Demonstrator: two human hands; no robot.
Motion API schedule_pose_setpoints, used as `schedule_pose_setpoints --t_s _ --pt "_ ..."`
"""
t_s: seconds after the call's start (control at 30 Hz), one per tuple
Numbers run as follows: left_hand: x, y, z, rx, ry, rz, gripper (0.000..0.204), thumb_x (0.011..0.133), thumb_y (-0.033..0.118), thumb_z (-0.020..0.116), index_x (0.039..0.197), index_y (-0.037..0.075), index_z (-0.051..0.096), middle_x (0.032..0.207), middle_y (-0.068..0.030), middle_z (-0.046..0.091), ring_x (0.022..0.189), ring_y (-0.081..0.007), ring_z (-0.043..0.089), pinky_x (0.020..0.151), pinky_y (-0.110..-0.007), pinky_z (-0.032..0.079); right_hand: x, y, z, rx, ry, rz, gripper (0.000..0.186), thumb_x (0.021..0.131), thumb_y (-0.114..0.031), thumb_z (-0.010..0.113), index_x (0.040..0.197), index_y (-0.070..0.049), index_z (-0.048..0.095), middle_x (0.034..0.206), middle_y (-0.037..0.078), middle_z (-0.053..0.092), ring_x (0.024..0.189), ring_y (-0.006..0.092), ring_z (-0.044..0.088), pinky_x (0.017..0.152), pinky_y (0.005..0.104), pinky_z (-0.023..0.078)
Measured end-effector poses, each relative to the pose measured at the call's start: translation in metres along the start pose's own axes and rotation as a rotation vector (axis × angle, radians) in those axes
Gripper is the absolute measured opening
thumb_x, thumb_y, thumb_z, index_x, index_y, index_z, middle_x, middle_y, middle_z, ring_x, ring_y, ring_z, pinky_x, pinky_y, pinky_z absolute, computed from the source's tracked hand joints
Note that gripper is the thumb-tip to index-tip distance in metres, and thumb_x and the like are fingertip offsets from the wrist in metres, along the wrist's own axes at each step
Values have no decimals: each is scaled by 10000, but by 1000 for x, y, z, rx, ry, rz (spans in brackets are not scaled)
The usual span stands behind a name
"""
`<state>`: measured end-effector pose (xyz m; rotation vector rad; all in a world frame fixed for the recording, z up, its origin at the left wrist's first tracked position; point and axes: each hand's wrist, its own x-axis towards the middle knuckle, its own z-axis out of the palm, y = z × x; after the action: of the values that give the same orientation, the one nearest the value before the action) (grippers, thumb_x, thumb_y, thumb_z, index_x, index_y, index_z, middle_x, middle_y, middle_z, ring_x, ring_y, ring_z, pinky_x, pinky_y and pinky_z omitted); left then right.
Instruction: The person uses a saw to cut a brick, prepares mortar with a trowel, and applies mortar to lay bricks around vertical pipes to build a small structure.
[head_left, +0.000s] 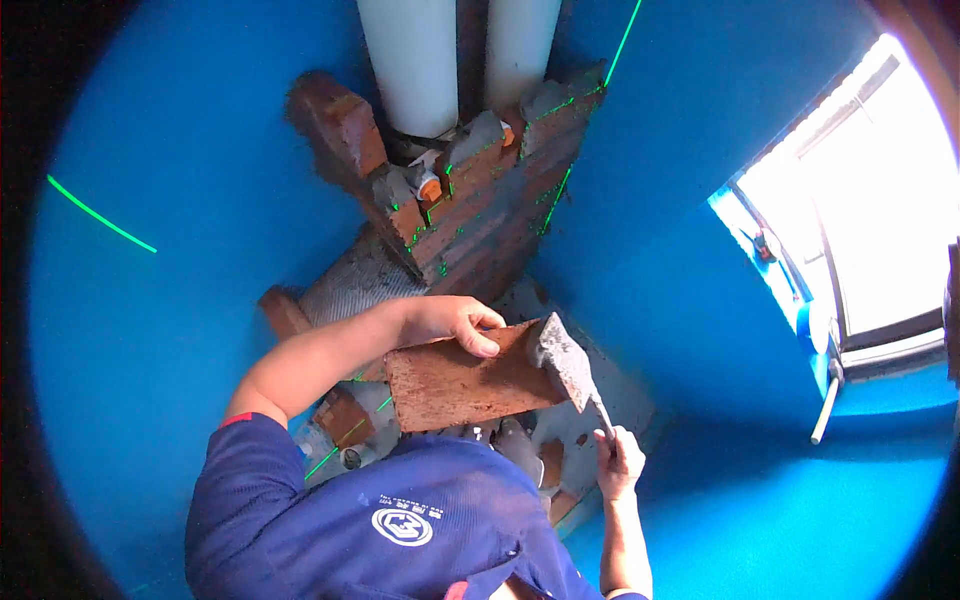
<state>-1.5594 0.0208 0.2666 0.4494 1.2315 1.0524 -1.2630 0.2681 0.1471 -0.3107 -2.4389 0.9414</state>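
Observation:
A reddish-brown brick is held level in front of my chest by my left hand, thumb on its upper face and fingers over the far edge. My right hand is closed round the handle of a trowel. Grey mortar coats the trowel's blade, which lies against the brick's right end. Beyond the brick rises a partly built brick wall with a stepped top and grey mortar in its joints.
Two white pipes stand behind the wall. Blue-coated walls enclose the corner, with a bright window at right. Green laser lines cross walls and bricks. Loose bricks lie on the floor near my feet.

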Motion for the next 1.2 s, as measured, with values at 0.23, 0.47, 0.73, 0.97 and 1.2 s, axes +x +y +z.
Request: schedule_pose_setpoints --t_s 0.23,0.47,0.73,0.97,1.2 --pt "7 -31 8 -140 13 211 600 753 180 725 1269 -37 511 1176 -76 623 1058 -141 573 912 -299 444 24 66 -6 -67 -122 -36 123 828 -89 705 857 -73 587 695 94 558 562 235 566 526 321 467" --pt "-3 -47 54 -166 423 231 577 777 155 708 1281 -29 495 1128 -56 620 1021 -136 561 902 -308 446 25 82 -36 283 -88 265 120 854 -99 684 912 -22 612 743 12 570 656 72 500 599 217 430" --pt "3 -104 72 -481 561 375 696 732 190 777 1303 -47 456 1216 -96 576 1127 -208 538 989 -359 418 50 90 -24 322 -422 352 175 938 -210 552 897 -41 565 700 38 480 638 133 471 611 290 412" --pt "3 -159 62 -514 795 366 746 686 133 786 1316 -54 433 1229 -126 561 1141 -241 538 1013 -381 404 -1 157 49 -69 -681 574 474 921 -416 537 731 16 571 654 166 575 613 251 572 606 382 446" --pt "23 -187 30 -441 860 311 740 618 123 753 1273 -48 455 1194 -114 573 1139 -241 543 1023 -371 394 -55 205 133 191 -792 1113 488 913 -429 522 706 9 573 548 90 511 498 199 523 505 379 415"
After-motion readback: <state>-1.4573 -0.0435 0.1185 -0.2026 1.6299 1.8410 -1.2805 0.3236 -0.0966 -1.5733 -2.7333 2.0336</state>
